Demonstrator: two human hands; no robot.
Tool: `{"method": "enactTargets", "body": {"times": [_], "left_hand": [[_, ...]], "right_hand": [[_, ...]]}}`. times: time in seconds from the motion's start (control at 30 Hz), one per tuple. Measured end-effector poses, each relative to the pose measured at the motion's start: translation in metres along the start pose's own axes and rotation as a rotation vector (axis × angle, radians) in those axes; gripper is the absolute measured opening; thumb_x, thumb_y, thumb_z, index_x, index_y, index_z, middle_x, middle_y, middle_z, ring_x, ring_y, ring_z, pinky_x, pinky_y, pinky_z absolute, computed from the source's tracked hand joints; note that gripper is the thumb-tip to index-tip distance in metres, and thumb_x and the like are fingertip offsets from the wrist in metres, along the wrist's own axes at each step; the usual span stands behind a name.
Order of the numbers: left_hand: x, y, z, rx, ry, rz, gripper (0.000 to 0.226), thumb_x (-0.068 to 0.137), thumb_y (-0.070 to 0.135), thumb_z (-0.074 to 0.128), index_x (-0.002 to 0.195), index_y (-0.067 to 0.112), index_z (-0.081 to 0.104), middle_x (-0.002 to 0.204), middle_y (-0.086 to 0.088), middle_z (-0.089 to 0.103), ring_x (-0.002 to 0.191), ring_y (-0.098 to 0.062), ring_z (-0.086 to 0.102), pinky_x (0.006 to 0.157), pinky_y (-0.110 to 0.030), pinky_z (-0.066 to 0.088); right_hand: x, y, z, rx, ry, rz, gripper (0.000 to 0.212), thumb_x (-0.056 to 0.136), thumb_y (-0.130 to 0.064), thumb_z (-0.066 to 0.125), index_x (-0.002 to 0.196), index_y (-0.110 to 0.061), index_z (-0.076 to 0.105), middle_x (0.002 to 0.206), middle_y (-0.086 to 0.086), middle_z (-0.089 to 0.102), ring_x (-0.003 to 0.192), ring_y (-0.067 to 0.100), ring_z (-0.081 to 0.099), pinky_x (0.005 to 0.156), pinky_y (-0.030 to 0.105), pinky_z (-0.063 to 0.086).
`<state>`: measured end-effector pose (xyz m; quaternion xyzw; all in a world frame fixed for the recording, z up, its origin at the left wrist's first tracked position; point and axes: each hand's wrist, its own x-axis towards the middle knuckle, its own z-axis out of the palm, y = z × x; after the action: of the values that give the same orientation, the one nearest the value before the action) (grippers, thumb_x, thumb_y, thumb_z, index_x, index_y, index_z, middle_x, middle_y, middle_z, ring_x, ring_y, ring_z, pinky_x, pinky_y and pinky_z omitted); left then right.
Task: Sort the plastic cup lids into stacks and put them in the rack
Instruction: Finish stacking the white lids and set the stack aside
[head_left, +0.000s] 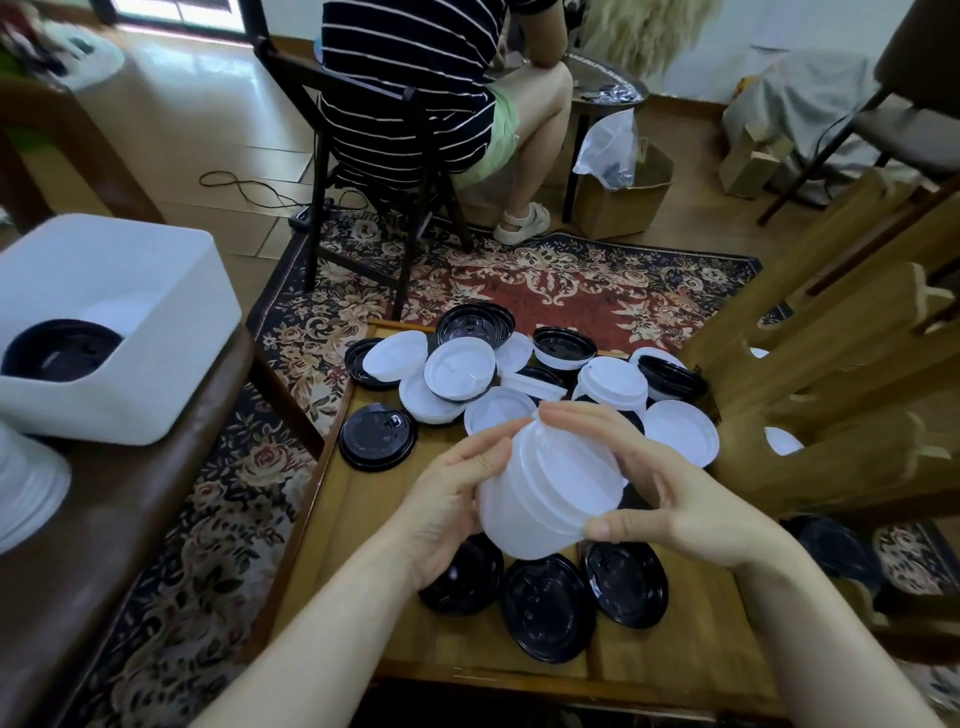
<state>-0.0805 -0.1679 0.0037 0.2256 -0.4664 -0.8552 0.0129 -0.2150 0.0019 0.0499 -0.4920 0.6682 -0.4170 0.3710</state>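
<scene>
While left hand (457, 499) and right hand (670, 493) clasp white lid stack (550, 488), loose squeeze risks stack splaying onto table (363, 571)

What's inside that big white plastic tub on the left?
The white plastic tub holds black plastic lids in its near corner, beside some bare white floor. Its near wall hides how many are stacked.

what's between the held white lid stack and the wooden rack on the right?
Head view: the right hand gripping the white lid stack, then a loose white lid beside the rack.
</scene>
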Motion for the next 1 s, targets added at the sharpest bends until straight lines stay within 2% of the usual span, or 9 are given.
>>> {"method": "enactTargets", "body": {"times": [0.17, 0.27, 0.37, 0.43, 0.5, 0.6, 0.73, 0.83, 1.0], "left_hand": [[0.001, -0.001, -0.001, 0.025, 0.029, -0.021, 0.043, 0.081, 0.035, 0.065, 0.123, 0.025, 0.071, 0.121, -0.003, 0.072, 0.098, -0.014, 0.068, 0.075, -0.032, 0.053], [0.001, -0.002, -0.001, 0.030, 0.027, -0.027, 0.043, 0.080, 0.037, 0.066, 0.122, 0.026, 0.071, 0.121, -0.001, 0.072, 0.102, -0.016, 0.066, 0.081, -0.035, 0.051], [0.001, -0.003, -0.003, 0.033, -0.004, 0.017, 0.044, 0.083, 0.042, 0.072, 0.124, 0.029, 0.070, 0.124, 0.002, 0.071, 0.112, -0.015, 0.066, 0.093, -0.040, 0.050], [0.002, -0.003, -0.007, 0.031, -0.072, 0.060, 0.061, 0.074, 0.049, 0.082, 0.130, 0.030, 0.066, 0.132, 0.003, 0.067, 0.120, -0.016, 0.063, 0.098, -0.041, 0.052], [0.003, -0.002, -0.009, 0.048, -0.108, 0.087, 0.077, 0.062, 0.044, 0.091, 0.133, 0.031, 0.063, 0.134, 0.002, 0.065, 0.122, -0.018, 0.063, 0.094, -0.037, 0.055], [0.006, -0.002, -0.010, 0.051, -0.106, 0.116, 0.076, 0.059, 0.031, 0.092, 0.130, 0.031, 0.065, 0.129, 0.000, 0.068, 0.118, -0.018, 0.065, 0.088, -0.028, 0.055], [0.006, -0.001, -0.011, 0.057, -0.081, 0.145, 0.066, 0.060, 0.031, 0.089, 0.122, 0.034, 0.070, 0.126, 0.001, 0.070, 0.114, -0.015, 0.067, 0.086, -0.022, 0.054], [0.006, 0.001, -0.013, 0.047, -0.090, 0.149, 0.077, 0.053, 0.043, 0.095, 0.125, 0.031, 0.069, 0.128, 0.001, 0.069, 0.116, -0.016, 0.066, 0.087, -0.023, 0.055], [0.005, 0.006, -0.015, 0.053, -0.064, 0.135, 0.070, 0.064, 0.037, 0.080, 0.132, 0.034, 0.063, 0.130, 0.002, 0.068, 0.115, -0.020, 0.066, 0.093, -0.046, 0.053]], "right_hand": [[-0.001, 0.002, -0.004, 0.010, -0.084, 0.029, 0.076, 0.081, -0.008, 0.071, 0.149, -0.024, 0.038, 0.157, -0.017, 0.031, 0.147, 0.003, 0.021, 0.114, 0.018, 0.026], [-0.001, 0.003, -0.004, -0.011, -0.079, 0.033, 0.076, 0.082, -0.008, 0.071, 0.148, -0.025, 0.038, 0.156, -0.018, 0.031, 0.147, 0.003, 0.022, 0.115, 0.019, 0.026], [0.001, 0.007, 0.000, -0.052, -0.022, 0.039, 0.076, 0.083, -0.012, 0.071, 0.148, -0.033, 0.038, 0.156, -0.021, 0.030, 0.147, 0.004, 0.023, 0.119, 0.036, 0.028], [0.002, 0.008, 0.003, -0.044, 0.046, 0.046, 0.075, 0.083, -0.014, 0.070, 0.146, -0.040, 0.039, 0.155, -0.020, 0.030, 0.146, 0.005, 0.024, 0.117, 0.047, 0.029], [0.003, 0.009, 0.004, -0.011, 0.086, 0.050, 0.074, 0.083, -0.016, 0.071, 0.144, -0.042, 0.040, 0.154, -0.017, 0.032, 0.145, 0.010, 0.029, 0.115, 0.051, 0.033], [0.002, 0.009, 0.002, 0.056, 0.102, 0.072, 0.074, 0.081, -0.020, 0.073, 0.143, -0.043, 0.041, 0.152, -0.013, 0.036, 0.139, 0.016, 0.039, 0.108, 0.055, 0.040], [0.002, 0.010, 0.003, 0.142, 0.147, 0.077, 0.074, 0.076, -0.027, 0.078, 0.140, -0.043, 0.045, 0.145, -0.002, 0.046, 0.132, 0.022, 0.049, 0.105, 0.054, 0.044], [0.003, 0.009, 0.001, 0.292, 0.146, 0.059, 0.077, 0.075, -0.024, 0.076, 0.144, -0.033, 0.042, 0.143, 0.008, 0.053, 0.127, 0.029, 0.055, 0.100, 0.050, 0.050], [0.002, 0.008, -0.004, 0.398, 0.194, 0.022, 0.082, 0.074, -0.016, 0.073, 0.147, -0.023, 0.037, 0.140, 0.010, 0.057, 0.126, 0.029, 0.057, 0.097, 0.036, 0.051]]}}
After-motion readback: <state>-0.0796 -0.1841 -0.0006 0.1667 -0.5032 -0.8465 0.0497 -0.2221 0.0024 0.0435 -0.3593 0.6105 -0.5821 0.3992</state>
